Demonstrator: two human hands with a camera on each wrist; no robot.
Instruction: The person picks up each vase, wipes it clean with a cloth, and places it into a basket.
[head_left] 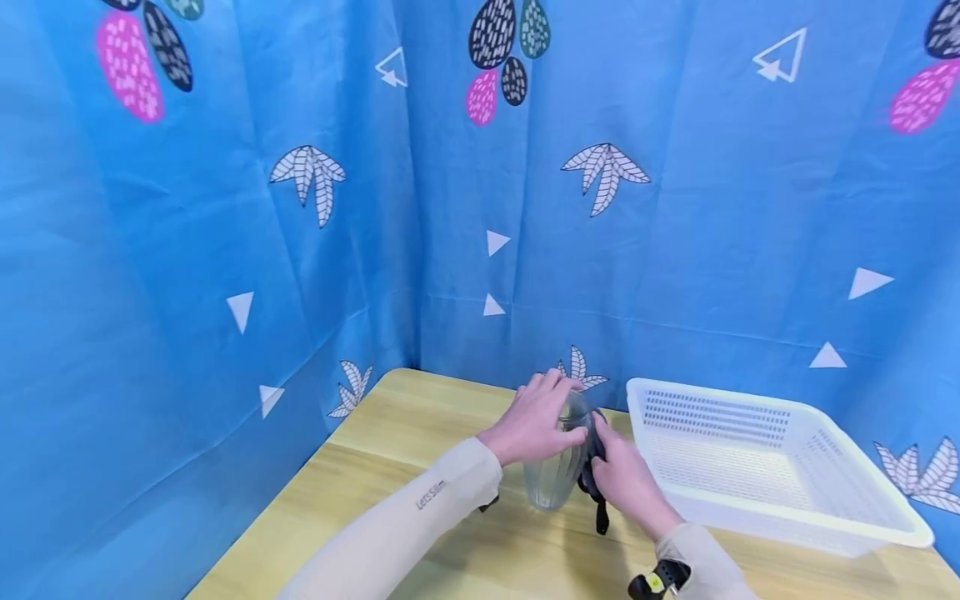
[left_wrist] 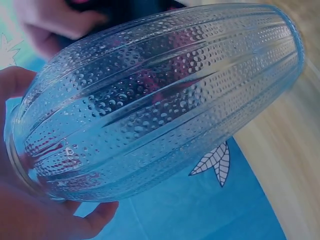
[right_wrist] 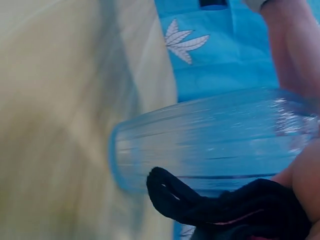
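A clear glass vase [head_left: 549,483] with ribbed, dimpled sides stands nearly upright over the table, leaning slightly. My left hand [head_left: 534,421] grips it around the top; in the left wrist view, fingers and thumb curl about the narrower end of the vase [left_wrist: 165,105]. On the vase's right side, my right hand [head_left: 628,477] holds a bunched black cloth [head_left: 591,477] against the glass. A loop of that cloth [right_wrist: 172,195] hangs free in the right wrist view, and reddish trim shows in its folds. Whether the vase's base touches the table I cannot tell.
A white plastic basket [head_left: 780,510] with slotted walls sits on the wooden table [head_left: 375,475], just right of my right hand. Blue patterned curtains [head_left: 337,275] hang behind the table and along its left side.
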